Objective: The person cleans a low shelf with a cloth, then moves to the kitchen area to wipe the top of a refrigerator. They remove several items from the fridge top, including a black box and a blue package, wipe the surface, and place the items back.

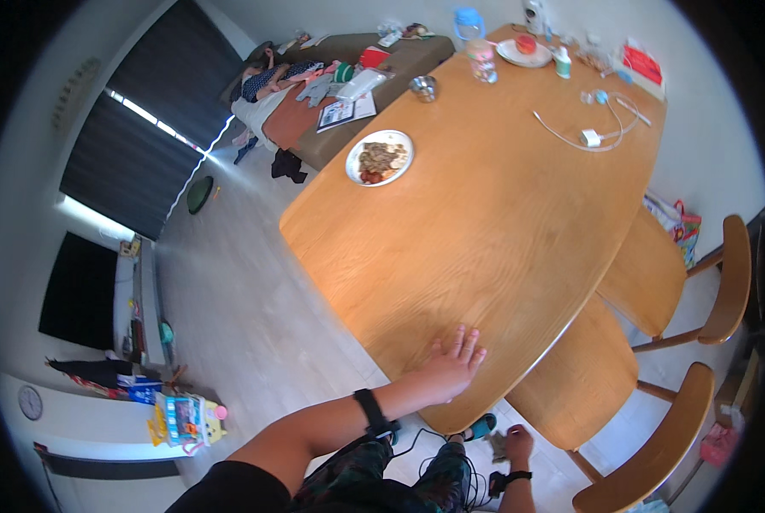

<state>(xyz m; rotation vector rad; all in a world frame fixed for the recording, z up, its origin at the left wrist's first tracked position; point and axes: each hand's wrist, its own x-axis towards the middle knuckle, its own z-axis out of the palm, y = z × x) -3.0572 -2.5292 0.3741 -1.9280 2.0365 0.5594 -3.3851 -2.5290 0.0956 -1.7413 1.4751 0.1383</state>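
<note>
My left hand point(454, 367) rests palm down with its fingers apart on the near end of a wooden table point(485, 237), holding nothing. Beyond the table's near right corner, my right hand point(519, 442) hangs low with the fingers curled on a crumpled greyish cloth point(498, 447), which shows only in part. A white plate point(405, 173) of food lies near the left edge of the table. Farther back stand a shiny metal cup point(424, 88) and a clear jar with a pink lid point(482, 61). Black bands are around both wrists.
Two wooden chairs point(575, 378) stand along the table's right side. A white charger with its cable point(591, 138), a pump bottle point(562, 63) and a plate with a red item point(523, 54) are at the far end. Black cables point(421, 442) hang about my legs. A person lies on the sofa point(331, 151).
</note>
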